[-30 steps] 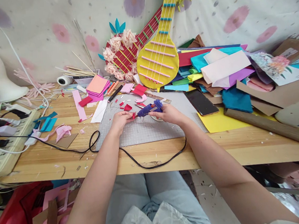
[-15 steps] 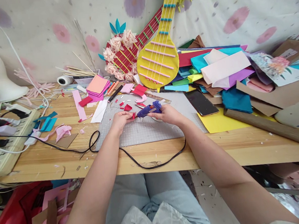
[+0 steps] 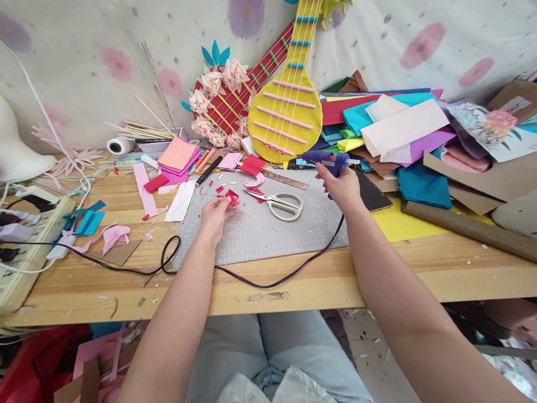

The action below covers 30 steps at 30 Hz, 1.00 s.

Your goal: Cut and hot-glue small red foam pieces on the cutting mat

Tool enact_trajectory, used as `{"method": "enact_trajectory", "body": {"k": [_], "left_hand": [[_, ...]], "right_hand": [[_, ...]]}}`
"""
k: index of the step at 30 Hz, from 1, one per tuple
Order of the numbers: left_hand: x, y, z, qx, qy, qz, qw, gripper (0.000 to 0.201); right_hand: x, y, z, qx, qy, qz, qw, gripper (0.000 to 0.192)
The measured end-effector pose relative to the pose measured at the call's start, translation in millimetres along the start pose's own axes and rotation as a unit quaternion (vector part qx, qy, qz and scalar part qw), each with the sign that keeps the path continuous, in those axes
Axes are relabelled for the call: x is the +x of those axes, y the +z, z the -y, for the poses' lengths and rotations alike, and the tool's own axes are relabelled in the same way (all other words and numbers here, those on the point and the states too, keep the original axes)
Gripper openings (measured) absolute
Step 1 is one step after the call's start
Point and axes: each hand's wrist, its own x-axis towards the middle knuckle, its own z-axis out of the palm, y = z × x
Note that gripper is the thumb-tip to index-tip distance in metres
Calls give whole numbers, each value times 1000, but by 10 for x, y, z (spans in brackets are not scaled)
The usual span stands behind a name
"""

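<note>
glue gun point(image 3: 325, 157) | right hand point(image 3: 342, 188) grips | nozzle points left, axis level

Your right hand point(image 3: 343, 186) grips a glue gun point(image 3: 325, 157) of smooth blue plastic, faintly glossy, and your left hand point(image 3: 216, 213) pinches a red paper piece point(image 3: 232, 197) — matt, creased. Under them lies a grey cutting mat point(image 3: 271, 230), dull and finely gridded, on a table point(image 3: 115, 286) of pale, unvarnished-looking wood. The scissors point(image 3: 279, 203) pair shiny metal blades with cream plastic handles — the black cord point(image 3: 261, 279) looks rubbery.
</note>
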Motion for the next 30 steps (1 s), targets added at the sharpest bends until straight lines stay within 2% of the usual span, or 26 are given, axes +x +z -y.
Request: {"method": "enact_trajectory", "body": {"k": [4,6,8,10,12,13,14,16,18,20,22,24,26,30], "left_hand": [[0,33,14,-27,11,-5,1000,12],[2,41,23,-37,13,-9,999,11],[7,46,33,-49,13,-17,999,11],[6,58,44,-59,13,-24,998,11],[-9,79,57,-69,14,-19,997,10],[-24,93,65,-74,16,-14,997,10],[-43,109,74,-81,20,-8,996,10],[-88,141,97,-89,29,6,996,11],[-129,168,124,-80,39,25,996,13],[-152,182,152,-65,46,36,996,13],[-154,182,178,-49,57,48,996,13],[-140,173,200,-37,73,64,995,13],[-122,162,216,-31,89,76,993,13],[-98,149,234,-25,99,78,992,12]], "right_hand": [[108,84,-250,-102,-6,2,995,52],[117,129,-294,-141,-2,25,990,52],[104,142,-269,-152,-16,9,988,54],[63,111,-173,-144,-70,-80,984,58],[-17,57,-19,-123,-146,-200,961,56],[-72,36,71,-106,-179,-240,948,50],[-136,27,162,-86,-212,-251,941,44],[-279,63,333,-54,-264,-195,943,32],[-421,176,468,-31,-289,-65,954,24],[-537,342,558,-1,-260,90,961,21],[-614,524,607,30,-201,236,950,24],[-651,691,628,50,-161,326,930,29],[-660,823,636,67,-135,355,923,29],[-671,945,654,49,-98,300,948,22]]}}
